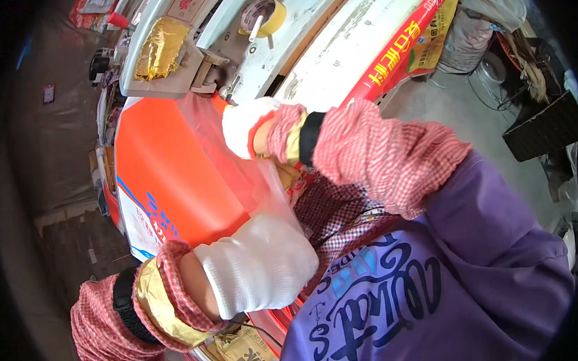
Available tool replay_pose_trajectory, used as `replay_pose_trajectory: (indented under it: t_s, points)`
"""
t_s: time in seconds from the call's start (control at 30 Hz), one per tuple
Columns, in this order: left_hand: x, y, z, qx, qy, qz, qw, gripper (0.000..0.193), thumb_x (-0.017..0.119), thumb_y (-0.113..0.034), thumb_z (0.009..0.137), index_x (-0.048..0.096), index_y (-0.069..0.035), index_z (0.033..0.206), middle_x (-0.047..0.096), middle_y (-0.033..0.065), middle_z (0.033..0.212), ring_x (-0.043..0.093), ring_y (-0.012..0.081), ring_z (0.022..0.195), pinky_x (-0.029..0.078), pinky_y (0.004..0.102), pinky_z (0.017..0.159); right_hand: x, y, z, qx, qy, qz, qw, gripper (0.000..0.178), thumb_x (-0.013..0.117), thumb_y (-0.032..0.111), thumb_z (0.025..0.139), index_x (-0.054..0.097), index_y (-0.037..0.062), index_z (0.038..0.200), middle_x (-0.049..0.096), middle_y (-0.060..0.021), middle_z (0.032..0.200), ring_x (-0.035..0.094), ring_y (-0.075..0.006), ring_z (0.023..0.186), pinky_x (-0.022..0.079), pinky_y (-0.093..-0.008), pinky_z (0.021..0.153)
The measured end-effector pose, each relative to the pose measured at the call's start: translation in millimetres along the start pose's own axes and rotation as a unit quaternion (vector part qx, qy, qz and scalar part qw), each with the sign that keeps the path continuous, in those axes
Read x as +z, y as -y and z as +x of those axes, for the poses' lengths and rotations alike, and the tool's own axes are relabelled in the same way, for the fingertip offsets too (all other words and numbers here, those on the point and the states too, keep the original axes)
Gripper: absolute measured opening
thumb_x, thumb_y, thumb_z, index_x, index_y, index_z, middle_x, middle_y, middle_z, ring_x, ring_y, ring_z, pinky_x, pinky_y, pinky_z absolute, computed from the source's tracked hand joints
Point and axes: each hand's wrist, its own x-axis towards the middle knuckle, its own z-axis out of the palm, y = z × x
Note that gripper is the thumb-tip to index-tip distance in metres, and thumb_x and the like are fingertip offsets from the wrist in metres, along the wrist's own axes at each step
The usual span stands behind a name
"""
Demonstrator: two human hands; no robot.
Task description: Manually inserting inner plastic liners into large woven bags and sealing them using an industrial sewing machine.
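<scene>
A large orange plastic bag (179, 166) with a white and blue printed end stretches between my hands and the head of a sewing machine (161, 50). My left hand (263, 262), in a white knit glove, is closed on the bag's near edge, its fingertips curled out of sight. Close to the machine's working end, my right hand (248, 127), also in a white glove, grips the far edge of the bag; its fingers are mostly hidden. Clear, pinkish film (216, 132) runs along the bag's side between the two hands. Both forearms wear red checked sleeves.
On the machine bed (232, 60) lies a roll of yellow tape (269, 17) with a white stick in it. A red and yellow printed sack (399, 46) lies along the pale tabletop (353, 32). At right stand a dark box (545, 130) and a wrapped bundle (467, 43).
</scene>
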Motion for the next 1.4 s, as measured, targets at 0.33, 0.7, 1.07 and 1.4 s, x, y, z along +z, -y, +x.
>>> replay_pose_trajectory:
  t_s: [0.33,0.7,1.07,1.4]
  points:
    - [-27.7,50.6,20.4,-0.114,0.102,-0.098,0.983,0.027,0.059,-0.034,0.074,0.062,-0.008,0.067,0.058,0.0114,0.062,0.058,0.0322,0.061,0.046,0.0417,0.054,81.6,-4.8,47.8,0.02,-0.262,0.06,0.963,0.013,0.063,0.017,0.066,0.059,0.0083,0.057,0.054,-0.0065,0.053,0.056,-0.0195,0.052,0.044,-0.0327,0.046]
    - [-13.5,27.4,12.1,-0.113,0.083,-0.082,0.987,0.015,0.061,-0.023,0.068,0.064,-0.011,0.059,0.058,0.0081,0.058,0.054,0.0264,0.053,0.043,0.037,0.052,127.8,-9.5,81.9,0.301,-0.092,-0.943,0.109,0.018,0.05,0.018,0.084,0.059,0.0019,0.083,0.061,-0.0113,0.067,0.058,-0.02,0.055,0.049,-0.0336,0.057]
    - [-18.6,4.4,11.9,-0.311,0.03,-0.117,0.943,0.014,0.062,-0.019,0.066,0.065,-0.006,0.063,0.057,0.012,0.058,0.055,0.0301,0.058,0.046,0.0411,0.071,129.3,4.0,79.7,0.237,-0.089,-0.964,0.085,0.029,0.053,0.028,0.083,0.059,0.0083,0.063,0.058,-0.0054,0.062,0.057,-0.0233,0.06,0.048,-0.0385,0.059]
    - [-31.3,-3.3,6.3,-0.166,0.05,-0.189,0.967,0.015,0.06,-0.02,0.07,0.061,-0.006,0.067,0.057,0.0087,0.061,0.057,0.0309,0.064,0.047,0.0402,0.065,101.2,2.8,64.3,0.301,-0.054,-0.952,-0.023,0.023,0.059,0.022,0.073,0.06,0.011,0.053,0.056,-0.008,0.052,0.053,-0.0254,0.044,0.044,-0.0404,0.044]
